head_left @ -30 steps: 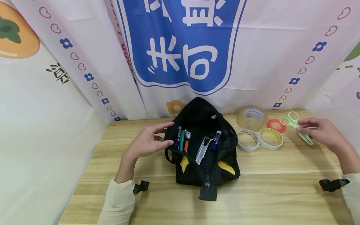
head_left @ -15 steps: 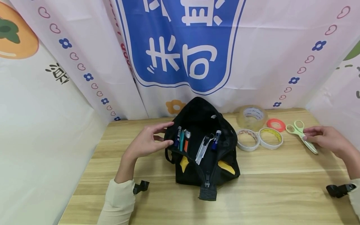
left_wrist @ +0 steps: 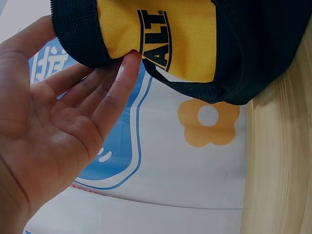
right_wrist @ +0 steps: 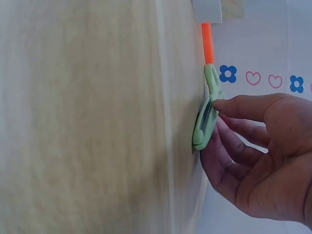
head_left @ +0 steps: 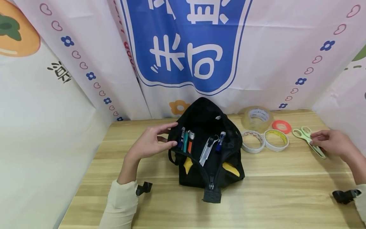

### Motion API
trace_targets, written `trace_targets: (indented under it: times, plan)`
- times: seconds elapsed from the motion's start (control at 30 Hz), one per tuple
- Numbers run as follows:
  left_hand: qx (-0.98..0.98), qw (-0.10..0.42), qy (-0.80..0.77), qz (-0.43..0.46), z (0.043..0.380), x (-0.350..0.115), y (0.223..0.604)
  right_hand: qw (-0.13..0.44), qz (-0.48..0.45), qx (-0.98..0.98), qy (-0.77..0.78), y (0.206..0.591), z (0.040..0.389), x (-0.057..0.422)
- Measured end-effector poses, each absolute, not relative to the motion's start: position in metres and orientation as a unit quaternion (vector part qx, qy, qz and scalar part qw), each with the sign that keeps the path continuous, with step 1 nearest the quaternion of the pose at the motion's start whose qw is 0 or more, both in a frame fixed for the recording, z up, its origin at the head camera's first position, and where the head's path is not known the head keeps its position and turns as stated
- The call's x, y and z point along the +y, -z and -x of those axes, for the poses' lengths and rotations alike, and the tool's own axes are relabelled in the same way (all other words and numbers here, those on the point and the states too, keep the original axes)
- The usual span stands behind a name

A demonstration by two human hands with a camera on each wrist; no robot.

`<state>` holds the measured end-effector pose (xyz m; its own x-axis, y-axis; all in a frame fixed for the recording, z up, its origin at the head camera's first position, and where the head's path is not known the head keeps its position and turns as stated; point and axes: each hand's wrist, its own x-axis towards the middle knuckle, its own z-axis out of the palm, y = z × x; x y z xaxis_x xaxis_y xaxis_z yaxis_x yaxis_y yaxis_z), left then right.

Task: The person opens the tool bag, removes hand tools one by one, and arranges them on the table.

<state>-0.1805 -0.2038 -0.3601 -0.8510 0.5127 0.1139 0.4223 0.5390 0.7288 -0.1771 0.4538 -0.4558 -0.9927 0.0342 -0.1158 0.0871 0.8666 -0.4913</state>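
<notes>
In the head view a black tool bag [head_left: 197,181] stands with its mouth spread. My left hand [head_left: 151,141] holds its left rim between thumb and fingers; the left wrist view shows fingertips on the outer yellow panel [left_wrist: 195,44]. Inside the bag are a utility knife [head_left: 208,149], a dark blue capped pen [head_left: 220,143], a teal pen [head_left: 185,141] and an orange-and-white item [head_left: 190,146]. At the table's right, my right hand [head_left: 333,143] pinches light green scissors [head_left: 306,137], which lie low along the tabletop, handles facing the tape rolls.
Left of the scissors sit a wide clear tape roll [head_left: 257,116], a red tape roll [head_left: 282,126] and two white-edged rolls, one with a yellow core [head_left: 276,147]. A printed cloth [head_left: 257,73] hangs behind the wooden table [head_left: 271,200].
My right hand has carried the scissors to the right and a little nearer the table's front, away from the red tape. My left hand stays at the bag's rim.
</notes>
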Motion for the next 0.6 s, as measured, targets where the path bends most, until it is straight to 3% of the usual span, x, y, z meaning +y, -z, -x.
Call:
trace_targets:
  times: [0.23,0.6]
  plan:
    - [0.875,0.06,-0.4,-0.266,0.182,-0.204,0.36,0.026,0.005,0.969,0.244,0.445,0.18,0.434]
    - [0.875,0.059,-0.401,-0.264,0.181,-0.204,0.359,-0.055,0.095,0.951,0.291,0.403,0.184,0.354]
